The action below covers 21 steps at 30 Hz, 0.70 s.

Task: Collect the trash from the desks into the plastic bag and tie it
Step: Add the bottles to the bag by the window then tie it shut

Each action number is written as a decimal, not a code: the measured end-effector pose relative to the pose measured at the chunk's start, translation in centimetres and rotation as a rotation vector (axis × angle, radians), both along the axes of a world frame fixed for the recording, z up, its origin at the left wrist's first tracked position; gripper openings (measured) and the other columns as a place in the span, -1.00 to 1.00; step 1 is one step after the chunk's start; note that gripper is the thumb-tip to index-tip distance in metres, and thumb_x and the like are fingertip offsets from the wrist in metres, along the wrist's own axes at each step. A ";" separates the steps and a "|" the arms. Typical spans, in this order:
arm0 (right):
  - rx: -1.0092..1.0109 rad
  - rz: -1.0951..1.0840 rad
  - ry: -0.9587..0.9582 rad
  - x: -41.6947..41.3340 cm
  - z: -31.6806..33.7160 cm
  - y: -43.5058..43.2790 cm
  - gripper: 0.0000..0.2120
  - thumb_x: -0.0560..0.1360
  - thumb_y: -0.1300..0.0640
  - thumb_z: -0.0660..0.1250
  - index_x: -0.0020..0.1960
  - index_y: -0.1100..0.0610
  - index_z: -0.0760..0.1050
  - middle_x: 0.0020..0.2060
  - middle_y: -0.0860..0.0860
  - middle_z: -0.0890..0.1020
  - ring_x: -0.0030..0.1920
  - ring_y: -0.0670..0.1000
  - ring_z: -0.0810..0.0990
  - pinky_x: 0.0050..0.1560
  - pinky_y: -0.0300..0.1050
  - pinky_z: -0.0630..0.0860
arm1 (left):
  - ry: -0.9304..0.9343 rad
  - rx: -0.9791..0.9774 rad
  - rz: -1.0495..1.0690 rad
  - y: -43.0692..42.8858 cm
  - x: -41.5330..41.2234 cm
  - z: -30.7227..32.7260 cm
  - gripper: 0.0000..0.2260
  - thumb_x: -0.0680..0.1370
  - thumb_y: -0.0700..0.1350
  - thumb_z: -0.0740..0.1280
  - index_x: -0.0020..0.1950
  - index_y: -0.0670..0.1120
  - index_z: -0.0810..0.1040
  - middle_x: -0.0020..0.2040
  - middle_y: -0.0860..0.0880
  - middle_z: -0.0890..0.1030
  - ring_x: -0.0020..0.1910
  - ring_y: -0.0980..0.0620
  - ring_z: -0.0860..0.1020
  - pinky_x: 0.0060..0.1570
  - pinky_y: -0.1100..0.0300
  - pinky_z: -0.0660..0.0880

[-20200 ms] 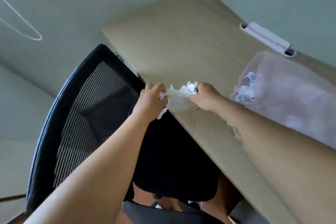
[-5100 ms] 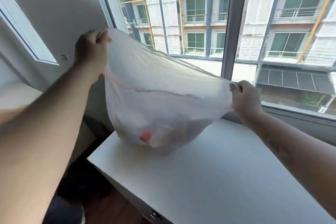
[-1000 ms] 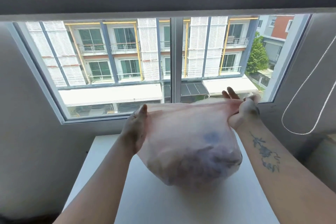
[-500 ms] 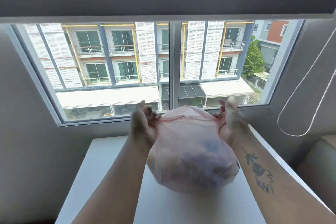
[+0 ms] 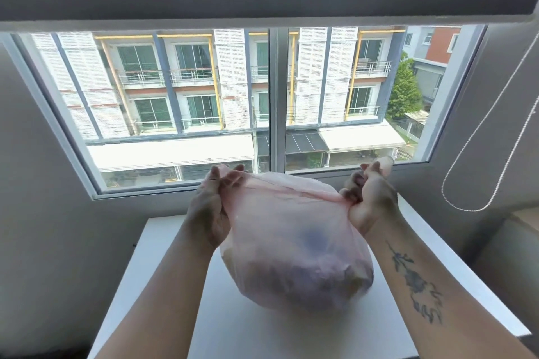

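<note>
A translucent pinkish plastic bag (image 5: 294, 253), bulging with trash, rests on the white desk (image 5: 163, 285) under the window. Dark and bluish shapes show faintly through its skin. My left hand (image 5: 208, 207) grips the bag's top edge on the left, fingers curled round the gathered plastic. My right hand (image 5: 369, 198) grips the opposite side of the top edge. The rim is stretched taut between the two hands, above the bag's body.
A wide window (image 5: 274, 102) fills the wall just behind the desk. A white bead cord (image 5: 481, 172) of the blind hangs in a loop at the right. Grey walls close in on both sides of the desk.
Since half a second ago my hands have moved apart, pulling the bag's top edge wider and tighter. The bag stays on the white desk.
</note>
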State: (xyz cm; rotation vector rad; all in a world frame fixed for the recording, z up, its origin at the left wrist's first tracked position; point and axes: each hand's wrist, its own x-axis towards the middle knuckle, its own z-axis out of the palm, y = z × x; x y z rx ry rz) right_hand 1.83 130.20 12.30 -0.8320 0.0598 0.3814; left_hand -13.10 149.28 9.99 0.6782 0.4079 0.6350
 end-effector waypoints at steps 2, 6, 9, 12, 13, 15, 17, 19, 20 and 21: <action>-0.073 0.060 -0.132 -0.8 -0.4 0.5 -0.81 0.59 -0.08 0.25 -0.09 0.03 0.41 -0.51 -0.08 0.23 -0.58 -0.12 0.15 -0.57 -0.29 0.17 | -0.014 0.003 0.000 -0.9 0.2 0.5 -0.69 0.60 0.06 0.25 0.16 -0.16 0.55 -0.20 -0.03 0.70 -0.26 0.05 0.66 -0.27 0.17 0.61; -0.442 0.341 -0.670 -3.3 -1.2 0.9 -0.62 0.33 -0.20 0.52 0.05 -0.05 0.58 -0.43 -0.09 0.50 -0.49 -0.08 0.41 -0.47 -0.24 0.36 | 0.113 0.383 0.140 -2.7 0.9 1.5 -0.85 0.56 -0.06 0.36 0.00 -0.12 0.65 -0.25 0.01 0.65 -0.30 0.06 0.55 -0.26 0.17 0.50; -0.617 0.485 -0.918 -5.0 -1.5 1.5 -0.42 0.19 -0.28 0.56 0.14 -0.10 0.57 -0.14 -0.15 0.70 -0.16 -0.16 0.67 -0.16 -0.22 0.60 | 0.128 0.622 0.107 -2.7 0.6 2.5 -0.86 0.55 -0.13 0.38 0.06 -0.11 0.68 -0.03 0.05 0.72 -0.02 0.17 0.64 0.01 0.30 0.52; -0.857 0.491 -1.082 -5.7 -1.9 1.8 -0.56 0.19 -0.40 0.48 -0.03 -0.21 0.58 -0.18 -0.25 0.67 -0.15 -0.24 0.63 -0.15 -0.30 0.56 | 0.182 0.788 0.033 -2.1 0.1 3.3 -0.83 0.56 -0.09 0.38 0.11 -0.07 0.68 0.01 0.10 0.72 0.02 0.27 0.62 -0.01 0.40 0.48; -0.941 0.476 -1.151 -5.7 -2.0 1.9 -0.70 0.25 -0.35 0.47 -0.21 -0.17 0.55 -0.29 -0.22 0.63 -0.24 -0.22 0.59 -0.22 -0.26 0.52 | 0.184 0.807 0.041 -1.9 0.1 3.6 -0.83 0.57 -0.08 0.37 0.11 -0.07 0.68 -0.05 0.12 0.72 -0.08 0.29 0.62 -0.11 0.43 0.48; -1.057 0.419 -1.261 -5.2 -2.4 1.8 -0.63 0.41 -0.12 0.43 -0.41 -0.01 0.34 -0.47 -0.10 0.43 -0.38 -0.13 0.40 -0.29 -0.12 0.38 | 0.167 0.767 0.104 -1.3 -0.3 4.0 -0.82 0.57 -0.07 0.36 0.12 -0.06 0.67 -0.23 0.16 0.68 -0.36 0.30 0.53 -0.37 0.38 0.44; -1.012 0.315 -1.231 -4.7 -2.6 1.5 -0.66 0.51 0.03 0.35 -0.35 0.09 0.32 -0.49 -0.06 0.35 -0.40 -0.05 0.31 -0.32 -0.09 0.29 | 0.160 0.702 0.160 -0.4 -1.0 4.0 -0.70 0.52 0.04 0.41 0.22 -0.01 0.62 -0.15 0.10 0.66 -0.34 0.25 0.52 -0.31 0.27 0.46; -0.912 0.214 -1.181 -4.0 -2.7 1.3 -0.76 0.56 0.11 0.32 -0.23 0.18 0.41 -0.45 -0.04 0.42 -0.38 -0.05 0.31 -0.32 -0.12 0.31 | 0.251 0.695 0.097 0.7 -1.8 2.9 -0.33 0.37 0.26 0.46 0.42 0.09 0.39 0.12 0.03 0.61 -0.02 0.08 0.58 0.08 0.00 0.49; -0.883 0.172 -1.175 -3.8 -2.8 1.3 -0.78 0.57 0.14 0.31 -0.19 0.23 0.42 -0.43 0.02 0.44 -0.37 -0.07 0.31 -0.32 -0.14 0.32 | 0.340 0.709 0.018 1.0 -2.3 2.2 -0.14 0.25 0.39 0.46 0.47 0.12 0.28 0.19 0.07 0.56 0.09 0.02 0.53 0.16 -0.07 0.38; -0.867 0.134 -1.179 -3.6 -2.8 1.2 -0.78 0.58 0.15 0.30 -0.17 0.26 0.42 -0.43 0.04 0.42 -0.38 -0.11 0.29 -0.34 -0.19 0.32 | 0.399 0.725 -0.085 1.2 -2.9 1.4 -0.01 0.16 0.48 0.44 0.48 0.09 0.25 0.20 0.10 0.54 0.13 -0.01 0.50 0.14 -0.06 0.37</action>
